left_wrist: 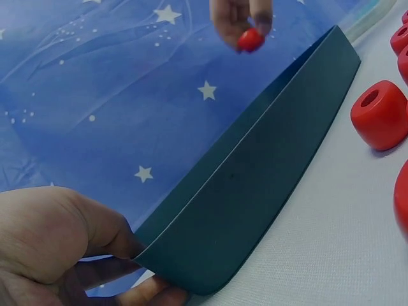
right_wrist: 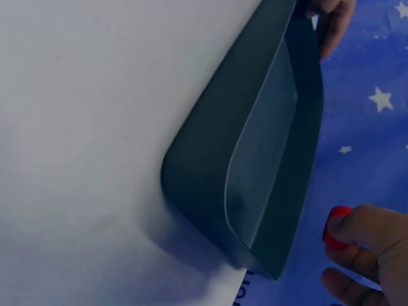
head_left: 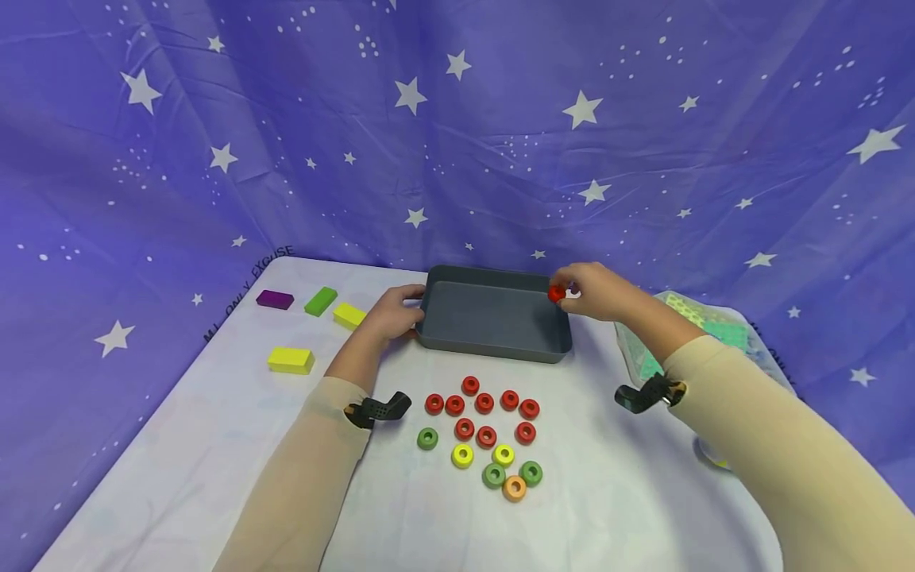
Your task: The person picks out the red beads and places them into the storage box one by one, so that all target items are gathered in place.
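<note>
A dark grey baking tray (head_left: 493,318) stands at the back of the table. At its left end my left hand (head_left: 395,313) grips the rim, thumb on the wall and fingers underneath in the left wrist view. Over the tray's right back corner, my right hand (head_left: 593,290) pinches a red ring bead (head_left: 557,294) between thumb and fingers. The right wrist view shows that red bead (right_wrist: 336,228) held apart from the tray. In front of the tray lie several red beads (head_left: 484,403), with green beads (head_left: 494,476), yellow beads (head_left: 462,455) and one orange bead (head_left: 515,488) nearer me.
To the left lie yellow blocks (head_left: 291,361), a green block (head_left: 321,301) and a purple block (head_left: 275,299). A clear plastic box (head_left: 629,349) with green and yellow pieces stands at the right, partly behind my right arm. A starred purple cloth (head_left: 493,159) hangs behind the table.
</note>
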Available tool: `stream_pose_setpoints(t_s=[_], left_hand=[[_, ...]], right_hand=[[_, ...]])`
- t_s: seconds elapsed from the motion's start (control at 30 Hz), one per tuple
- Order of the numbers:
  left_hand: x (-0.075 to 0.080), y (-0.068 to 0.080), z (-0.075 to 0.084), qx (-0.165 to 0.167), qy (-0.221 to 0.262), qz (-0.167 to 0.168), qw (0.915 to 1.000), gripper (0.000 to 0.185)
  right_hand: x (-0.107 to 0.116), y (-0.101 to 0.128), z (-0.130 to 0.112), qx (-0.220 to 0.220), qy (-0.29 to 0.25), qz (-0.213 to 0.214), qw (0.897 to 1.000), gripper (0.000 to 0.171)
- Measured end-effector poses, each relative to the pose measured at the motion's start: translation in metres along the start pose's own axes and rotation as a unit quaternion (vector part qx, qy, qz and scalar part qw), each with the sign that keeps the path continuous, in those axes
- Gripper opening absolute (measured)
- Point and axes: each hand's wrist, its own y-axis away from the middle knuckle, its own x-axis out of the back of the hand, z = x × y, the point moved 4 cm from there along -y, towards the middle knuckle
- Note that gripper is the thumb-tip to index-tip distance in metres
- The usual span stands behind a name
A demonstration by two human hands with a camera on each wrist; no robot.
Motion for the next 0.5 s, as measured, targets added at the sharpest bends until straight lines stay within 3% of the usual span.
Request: stream_pose_setpoints(t_s=[0.23,0.5], left_hand=[[0.003,0.000,-0.002,-0.002,0.002,-0.001,1.0000,0.066],[0.001,-0.003,-0.004,-0.013,-0.003,0.001,0.9999,0.065]], right_hand=[[-0.010,-0.036,0.005,0.014,0.033,-0.009,0.999,0.023],[-0.027,-0.055,0.016,0.004,0.052,-0.020,0.998,0.024]])
